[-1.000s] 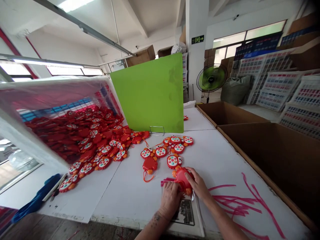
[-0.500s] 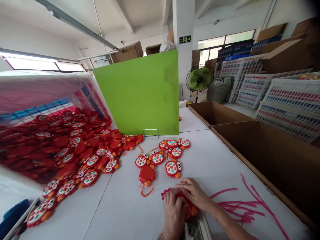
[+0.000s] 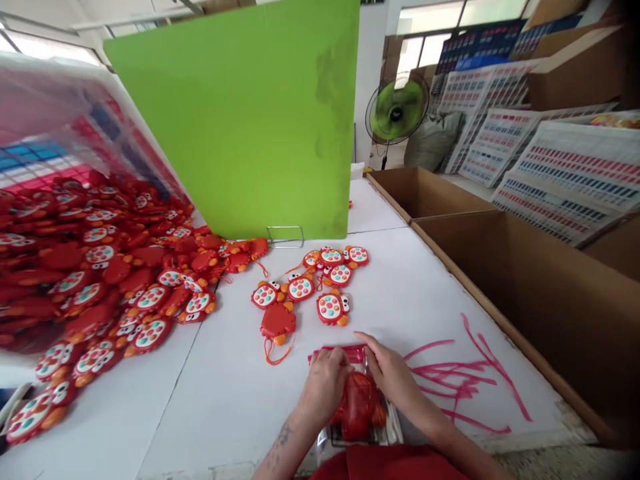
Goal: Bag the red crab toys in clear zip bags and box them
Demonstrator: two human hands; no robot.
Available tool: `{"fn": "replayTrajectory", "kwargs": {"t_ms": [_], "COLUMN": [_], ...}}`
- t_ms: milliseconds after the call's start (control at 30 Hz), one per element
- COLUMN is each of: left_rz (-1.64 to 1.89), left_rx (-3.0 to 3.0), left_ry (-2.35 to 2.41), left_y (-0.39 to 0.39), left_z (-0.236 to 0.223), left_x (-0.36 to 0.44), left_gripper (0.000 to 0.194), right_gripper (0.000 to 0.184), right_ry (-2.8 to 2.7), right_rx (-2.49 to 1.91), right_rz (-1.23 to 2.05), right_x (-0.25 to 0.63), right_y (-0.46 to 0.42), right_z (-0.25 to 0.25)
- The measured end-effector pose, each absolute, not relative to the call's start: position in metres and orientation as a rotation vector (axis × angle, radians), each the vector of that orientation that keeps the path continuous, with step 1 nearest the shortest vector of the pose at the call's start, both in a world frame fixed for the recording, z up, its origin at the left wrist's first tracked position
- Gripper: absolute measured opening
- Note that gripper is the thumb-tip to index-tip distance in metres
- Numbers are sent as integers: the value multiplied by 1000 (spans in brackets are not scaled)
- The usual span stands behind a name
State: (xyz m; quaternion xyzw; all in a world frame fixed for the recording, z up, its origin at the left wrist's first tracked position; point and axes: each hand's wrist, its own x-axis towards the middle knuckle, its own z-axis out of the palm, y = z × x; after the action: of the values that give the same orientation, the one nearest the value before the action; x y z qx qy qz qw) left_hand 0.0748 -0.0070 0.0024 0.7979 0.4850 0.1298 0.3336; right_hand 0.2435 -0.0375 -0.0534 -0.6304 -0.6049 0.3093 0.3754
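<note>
A clear plastic bag (image 3: 324, 437) with a pink top strip (image 3: 354, 353) lies at the table's near edge. Inside it is a red crab-shaped toy (image 3: 357, 407) with orange parts, seen through the film. My left hand (image 3: 325, 381) has its fingers curled together on the bag's top left part, pinching near the strip. Along the top right side rests my right hand (image 3: 393, 373), its index finger stretched out past the strip; its other fingers are partly hidden. Several loose red toys with coloured buttons (image 3: 300, 288) lie beyond the hands.
A large heap of the same toys (image 3: 115, 267) spills from the left. Pink strips (image 3: 460, 380) are scattered right of my hands. A green board (image 3: 240, 133) stands at the back. Open cardboard boxes (image 3: 500, 267) line the right edge. A fan (image 3: 397, 110) stands behind.
The view has tilted down. My hands have drawn apart from their overlap over the bag, baring the red toy inside. My left hand now pinches at the upper left, my right lies along the right side.
</note>
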Motion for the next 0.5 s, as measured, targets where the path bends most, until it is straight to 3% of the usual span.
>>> {"fn": "replayTrajectory", "kwargs": {"t_ms": [133,233,333,433,500], "left_rz": [543,874,858,682,658], "left_rx": [1998,1749,1319,1089,1045], "left_ry": [1212,1340,1379,1256,1225], "left_y": [-8,-4,-2,-2,-4], "left_z": [7,1,-5,-7,-6], "left_x": [72,62,55,57,61], "left_gripper": [8,35,58,49,39], "right_gripper": [38,38,37,34,30], "right_ry": [-1317,-1185,-1115,-1201,-1356], "right_rx": [-1508,-1406,-1332,-1351,-1377], "right_rz": [889,1015,1080,1004,768], "right_x": [245,248,248,251,253], "right_y": [-36,-38,-40,-38,-33], "right_z": [-42,-38,-36,-33,-29]}}
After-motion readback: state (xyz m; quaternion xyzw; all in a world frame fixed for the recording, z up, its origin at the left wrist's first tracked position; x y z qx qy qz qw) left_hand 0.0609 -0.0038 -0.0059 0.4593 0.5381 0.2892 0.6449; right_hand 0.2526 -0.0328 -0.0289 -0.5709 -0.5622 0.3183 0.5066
